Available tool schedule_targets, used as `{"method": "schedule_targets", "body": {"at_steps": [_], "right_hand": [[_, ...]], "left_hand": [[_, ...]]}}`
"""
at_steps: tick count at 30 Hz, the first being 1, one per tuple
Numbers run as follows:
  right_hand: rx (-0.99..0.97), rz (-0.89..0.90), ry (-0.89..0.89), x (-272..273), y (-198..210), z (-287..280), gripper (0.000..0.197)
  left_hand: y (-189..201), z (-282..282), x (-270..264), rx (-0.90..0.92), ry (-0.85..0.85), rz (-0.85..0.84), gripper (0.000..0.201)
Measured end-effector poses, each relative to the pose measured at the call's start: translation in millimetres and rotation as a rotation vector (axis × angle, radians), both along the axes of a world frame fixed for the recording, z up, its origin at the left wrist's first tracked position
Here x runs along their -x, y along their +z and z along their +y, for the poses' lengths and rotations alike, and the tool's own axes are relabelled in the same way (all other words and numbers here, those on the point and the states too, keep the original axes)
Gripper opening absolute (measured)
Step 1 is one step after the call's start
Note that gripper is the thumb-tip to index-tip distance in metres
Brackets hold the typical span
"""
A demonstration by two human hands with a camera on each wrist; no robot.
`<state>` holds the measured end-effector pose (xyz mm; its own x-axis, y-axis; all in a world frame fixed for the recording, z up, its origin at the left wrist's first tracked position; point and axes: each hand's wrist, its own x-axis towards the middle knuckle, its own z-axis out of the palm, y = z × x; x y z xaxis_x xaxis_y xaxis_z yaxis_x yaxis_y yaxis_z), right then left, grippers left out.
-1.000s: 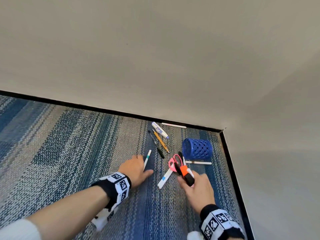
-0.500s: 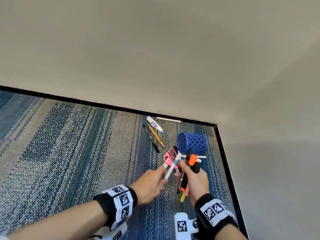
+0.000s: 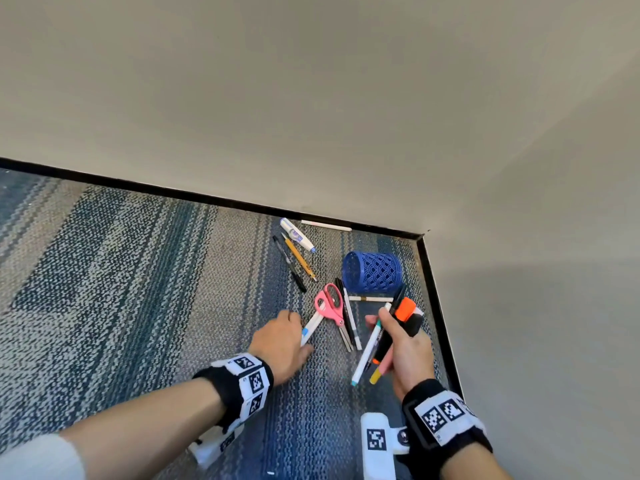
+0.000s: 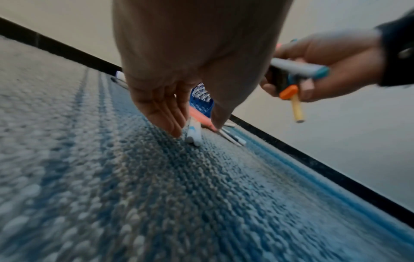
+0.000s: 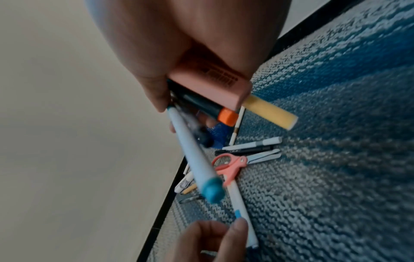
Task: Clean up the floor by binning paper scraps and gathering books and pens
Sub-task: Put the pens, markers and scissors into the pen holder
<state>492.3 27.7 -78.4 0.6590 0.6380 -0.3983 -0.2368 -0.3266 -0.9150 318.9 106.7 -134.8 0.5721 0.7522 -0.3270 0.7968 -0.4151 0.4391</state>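
Observation:
My right hand (image 3: pixel 384 327) grips a bundle of pens (image 3: pixel 381 341) above the carpet: an orange-capped highlighter (image 5: pixel 226 116), a white pen with a teal tip (image 5: pixel 197 163), a yellow one and a pink one. My left hand (image 3: pixel 303 336) is down on the carpet at a white pen with a blue band (image 3: pixel 311 327). Its fingers (image 4: pixel 170 124) are straight and touch the pen (image 4: pixel 193 133), with the thumb a little apart on the other side. A blue mesh pen holder (image 3: pixel 374 271) lies on its side near the corner.
Pink scissors (image 3: pixel 330 304) lie beside a black and a white pen (image 3: pixel 349 317). Another white pen (image 3: pixel 370 298) lies under the holder. Farther back are a black pen (image 3: pixel 289 263), an orange pen (image 3: pixel 299 256), a correction pen (image 3: pixel 296 234) and a white pen (image 3: pixel 325 225) at the baseboard. Walls close the corner on the right.
My left hand lifted the teal-tipped pen, passed it into the right hand's bundle, then dropped back to the carpet onto the blue-banded pen. The right hand rose slightly.

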Motion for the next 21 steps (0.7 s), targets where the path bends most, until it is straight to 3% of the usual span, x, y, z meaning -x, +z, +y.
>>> {"method": "schedule_targets", "body": {"at_steps": [4,9,12,17,21], "right_hand": [[0.004,0.027,0.09,2,5,-12,0.015],[0.077,-0.146,0.335,3,4,-21,0.02],[0.104,-0.195,0.377,7,-1,-19,0.018],[0.037,-0.177,0.408,22,-2,-9,0.012],[0.012,-0.276,0.44,30,-2,2,0.017]], "left_hand": [[-7,15,-17,-0.002,0.012,0.109,0.055],[-12,23,-20,0.034,-0.066,0.158,0.03],[-5,30,-6,0.091,-0.052,0.186,0.029],[2,42,40,0.321,0.159,-0.08,0.017],[25,55,79,0.068,0.34,-0.23,0.018]]}}
